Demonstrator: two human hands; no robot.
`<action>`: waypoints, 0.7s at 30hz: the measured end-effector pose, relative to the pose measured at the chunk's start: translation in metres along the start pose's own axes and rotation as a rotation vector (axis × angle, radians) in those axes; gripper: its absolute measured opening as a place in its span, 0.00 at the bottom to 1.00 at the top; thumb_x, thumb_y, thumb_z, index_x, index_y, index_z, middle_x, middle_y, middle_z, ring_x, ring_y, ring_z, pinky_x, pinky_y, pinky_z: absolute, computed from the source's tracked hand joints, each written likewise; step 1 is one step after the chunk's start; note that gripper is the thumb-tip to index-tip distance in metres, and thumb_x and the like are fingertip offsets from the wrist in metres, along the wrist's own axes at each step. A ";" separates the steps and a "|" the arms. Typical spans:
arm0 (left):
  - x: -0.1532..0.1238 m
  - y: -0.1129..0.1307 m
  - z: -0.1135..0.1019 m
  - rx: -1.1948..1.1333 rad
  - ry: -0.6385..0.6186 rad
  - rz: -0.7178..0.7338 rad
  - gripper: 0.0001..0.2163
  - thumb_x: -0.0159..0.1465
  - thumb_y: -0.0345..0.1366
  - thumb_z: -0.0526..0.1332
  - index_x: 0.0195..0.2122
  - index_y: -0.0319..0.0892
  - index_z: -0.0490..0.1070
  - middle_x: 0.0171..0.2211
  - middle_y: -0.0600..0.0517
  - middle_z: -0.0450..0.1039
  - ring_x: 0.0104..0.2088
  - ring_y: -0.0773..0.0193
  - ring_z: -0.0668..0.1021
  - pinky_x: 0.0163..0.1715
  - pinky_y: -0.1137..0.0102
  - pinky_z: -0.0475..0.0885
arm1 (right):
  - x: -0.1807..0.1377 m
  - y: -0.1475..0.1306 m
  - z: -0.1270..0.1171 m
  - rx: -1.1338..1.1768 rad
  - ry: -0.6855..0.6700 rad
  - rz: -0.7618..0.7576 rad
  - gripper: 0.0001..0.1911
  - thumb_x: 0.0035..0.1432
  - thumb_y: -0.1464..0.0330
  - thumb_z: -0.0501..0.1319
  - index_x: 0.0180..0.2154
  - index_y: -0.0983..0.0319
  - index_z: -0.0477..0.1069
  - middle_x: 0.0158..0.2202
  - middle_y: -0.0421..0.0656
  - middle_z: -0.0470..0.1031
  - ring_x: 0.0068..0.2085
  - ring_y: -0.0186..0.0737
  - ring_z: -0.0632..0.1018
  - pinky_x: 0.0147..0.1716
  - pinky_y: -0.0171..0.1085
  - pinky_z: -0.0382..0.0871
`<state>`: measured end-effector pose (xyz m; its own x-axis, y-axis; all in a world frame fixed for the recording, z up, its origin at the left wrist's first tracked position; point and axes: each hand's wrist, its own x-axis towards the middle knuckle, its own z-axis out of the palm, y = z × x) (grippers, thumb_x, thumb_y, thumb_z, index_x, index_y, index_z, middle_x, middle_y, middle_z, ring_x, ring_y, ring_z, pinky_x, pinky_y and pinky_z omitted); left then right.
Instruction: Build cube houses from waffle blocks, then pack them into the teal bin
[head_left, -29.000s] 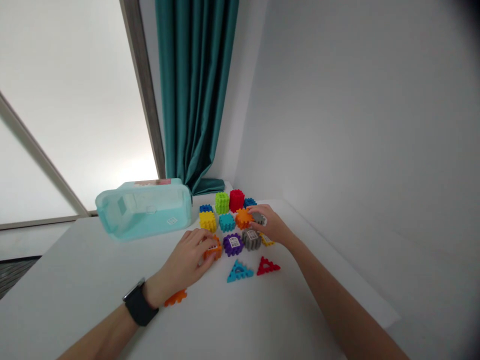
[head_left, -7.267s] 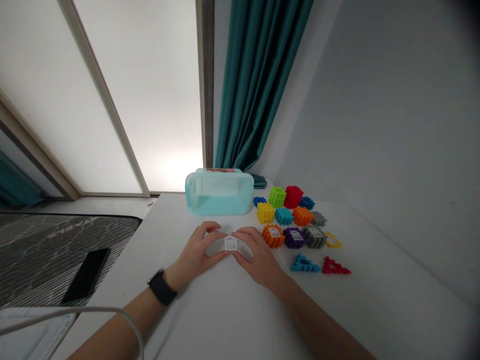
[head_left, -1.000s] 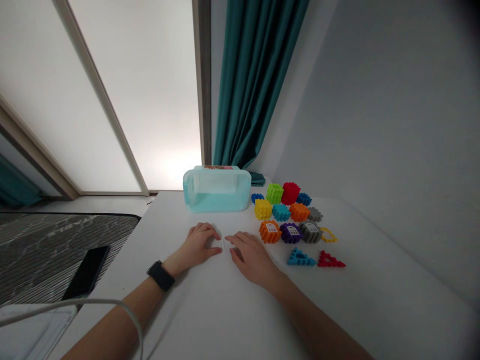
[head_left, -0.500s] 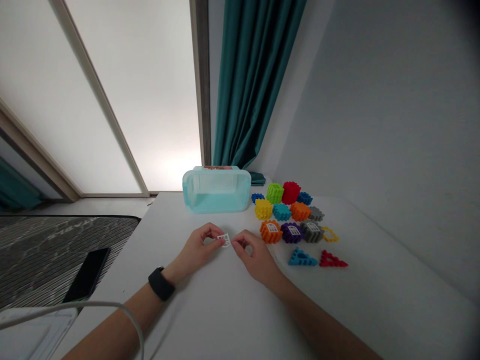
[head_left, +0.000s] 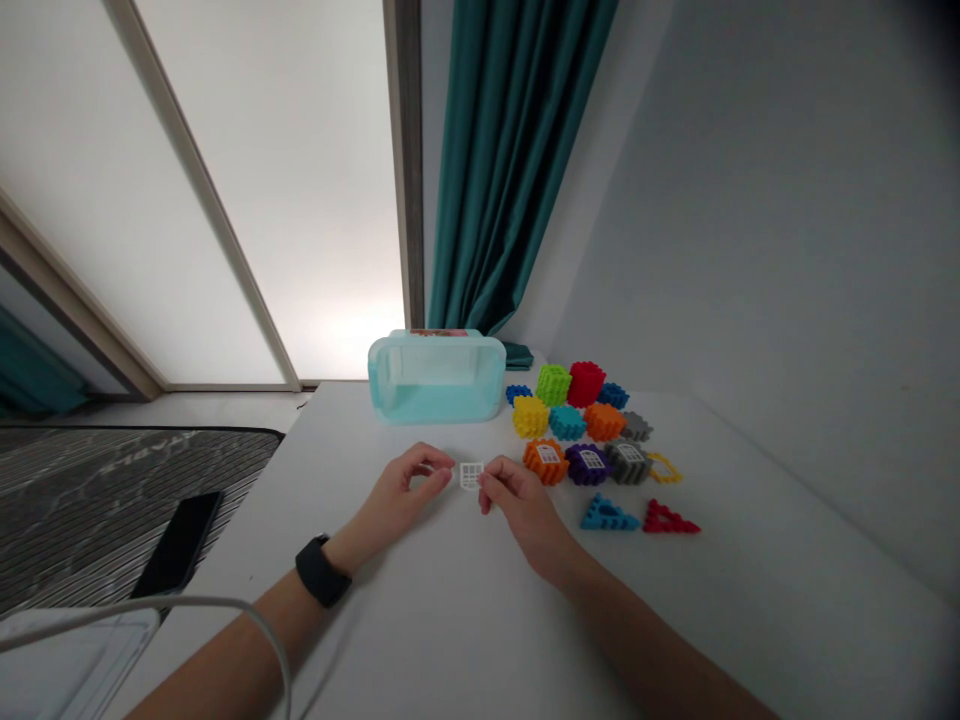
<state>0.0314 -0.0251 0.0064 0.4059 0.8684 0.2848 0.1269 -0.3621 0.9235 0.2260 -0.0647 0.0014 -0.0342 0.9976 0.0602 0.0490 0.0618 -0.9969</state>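
Between my hands is a small white toy window frame (head_left: pixel 470 475) with a grid of bars. My right hand (head_left: pixel 520 500) pinches its right edge between thumb and fingers. Just left of the frame, my left hand (head_left: pixel 409 492) has thumb and fingertips a little apart, with nothing between them. To the right sit an orange block (head_left: pixel 545 462), a purple block (head_left: pixel 587 465) and a grey block (head_left: pixel 628 463), each with a similar white grid on top. A blue triangular piece (head_left: pixel 608 514) and a red triangular piece (head_left: pixel 670 518) lie nearer me.
A translucent turquoise bin (head_left: pixel 438 411) lies at the table's back, its opening facing me. Several bumpy coloured blocks, among them a yellow block (head_left: pixel 530 417), stand right of it. A pale cable (head_left: pixel 247 606) crosses the lower left; a black phone (head_left: pixel 178 543) lies left of the table.
The white window frame has passed from my left hand's pinch to my right hand's and turned to face me more. The left fingers have parted from it.
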 end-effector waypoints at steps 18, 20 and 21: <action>-0.009 0.000 -0.012 0.838 0.162 0.892 0.04 0.67 0.28 0.63 0.38 0.44 0.73 0.41 0.49 0.75 0.40 0.62 0.75 0.43 0.63 0.72 | -0.005 -0.001 0.005 0.191 -0.084 -0.073 0.16 0.51 0.57 0.71 0.36 0.59 0.72 0.33 0.40 0.77 0.35 0.38 0.76 0.38 0.39 0.68; -0.009 0.001 -0.012 0.909 0.170 0.955 0.04 0.65 0.27 0.64 0.38 0.44 0.73 0.40 0.50 0.75 0.41 0.62 0.76 0.46 0.61 0.72 | -0.006 -0.004 0.005 0.223 -0.082 -0.039 0.17 0.50 0.57 0.72 0.35 0.59 0.71 0.31 0.39 0.76 0.34 0.37 0.75 0.37 0.38 0.68; -0.009 0.002 -0.011 0.943 0.173 0.990 0.05 0.65 0.26 0.65 0.37 0.43 0.73 0.40 0.50 0.76 0.41 0.62 0.76 0.47 0.61 0.72 | -0.006 -0.006 0.005 0.233 -0.088 -0.023 0.17 0.50 0.57 0.72 0.35 0.59 0.71 0.30 0.39 0.76 0.33 0.37 0.74 0.36 0.38 0.68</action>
<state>0.0176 -0.0303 0.0086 0.5779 0.1215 0.8070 0.4414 -0.8783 -0.1838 0.2207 -0.0710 0.0065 -0.1200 0.9889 0.0881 -0.1835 0.0651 -0.9809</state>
